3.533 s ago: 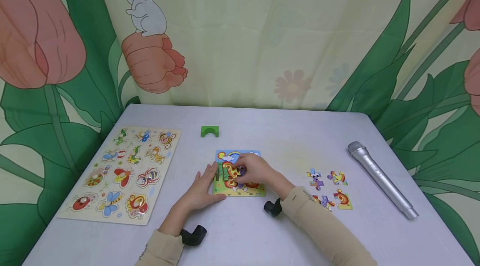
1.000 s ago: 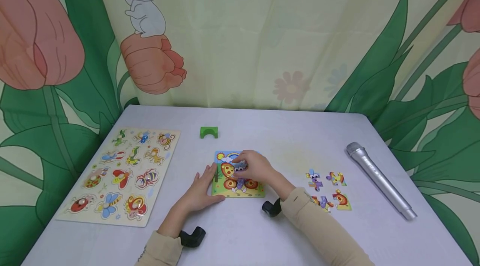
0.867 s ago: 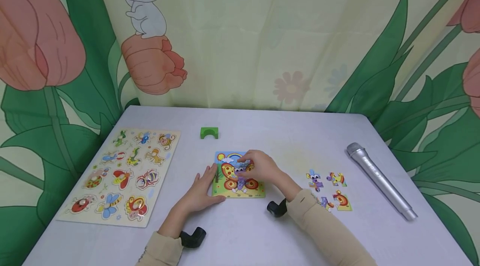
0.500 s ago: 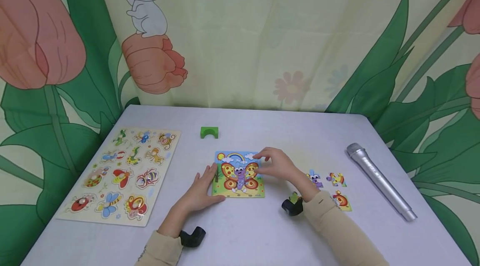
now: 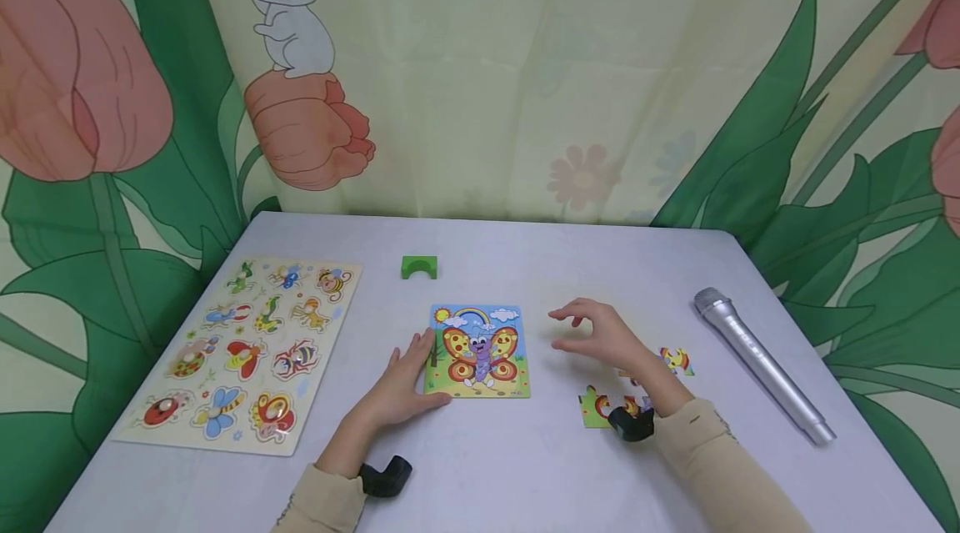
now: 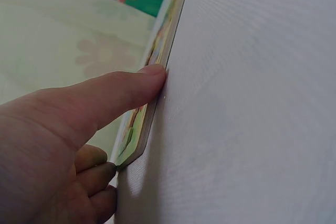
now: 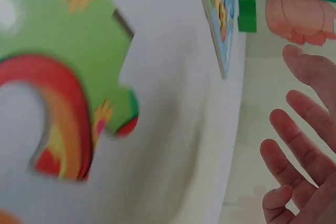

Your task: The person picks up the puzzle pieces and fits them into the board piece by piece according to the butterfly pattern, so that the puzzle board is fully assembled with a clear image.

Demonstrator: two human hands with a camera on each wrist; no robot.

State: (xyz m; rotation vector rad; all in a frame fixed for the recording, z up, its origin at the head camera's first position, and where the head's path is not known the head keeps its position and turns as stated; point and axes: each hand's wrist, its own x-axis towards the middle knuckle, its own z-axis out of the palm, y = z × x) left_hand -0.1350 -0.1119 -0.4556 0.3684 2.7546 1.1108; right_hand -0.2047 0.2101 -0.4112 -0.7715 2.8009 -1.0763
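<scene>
A small square puzzle board (image 5: 480, 387) lies on the table before me, showing a butterfly under a rainbow. My left hand (image 5: 400, 389) rests along its left side, fingers straight up the edge and thumb at the near left corner. In the left wrist view the thumb (image 6: 128, 87) touches the board's edge (image 6: 140, 137). My right hand (image 5: 600, 339) hovers to the right of the board, thumb and fingers spread, holding nothing. Below its wrist lie loose puzzle pieces (image 5: 596, 406), partly covered by the arm. A green piece (image 7: 52, 30) with a red-orange arc looms close in the right wrist view.
An insect peg puzzle (image 5: 247, 358) lies at the left. Beyond the board stands a green arch block (image 5: 419, 267). A silver microphone (image 5: 765, 362) lies at the far right, past another loose piece (image 5: 677, 361).
My right hand has let go of a puzzle piece at the middle of the board and drawn back to the right, uncovering the whole butterfly picture. My left hand has stayed put.
</scene>
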